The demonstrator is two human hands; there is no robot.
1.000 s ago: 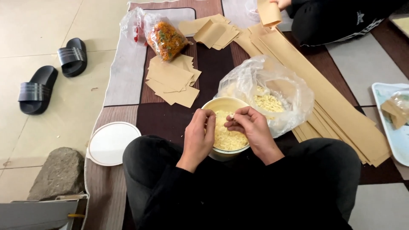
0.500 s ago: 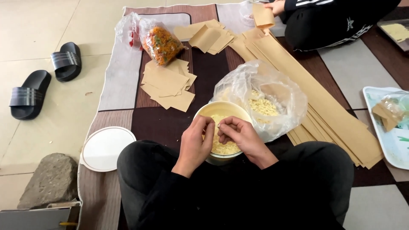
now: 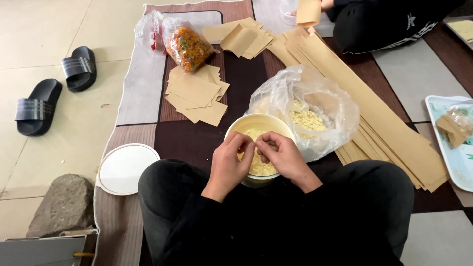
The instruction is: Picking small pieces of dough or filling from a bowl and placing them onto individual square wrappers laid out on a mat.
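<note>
While both hands meet over the bowl: pinching small bits, fingertips touching.
Left hand: curled, gripping a bit of yellow filling.
Right hand: curled likewise, same bit.
Bowl: w/ filling, directly under hands, btwn knees.
Progress: approx early; paper squares stacked, untouched; plastic bag holds more.

Yellow bowl, tan paper sheets, black grey-striped sandals, white lid, brown-grey chequered mat

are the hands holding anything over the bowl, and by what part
It cannot be told for sure. Left hand and right hand meet fingertip to fingertip over the yellow bowl of pale crumbly food, pinching something too small to make out.
</note>
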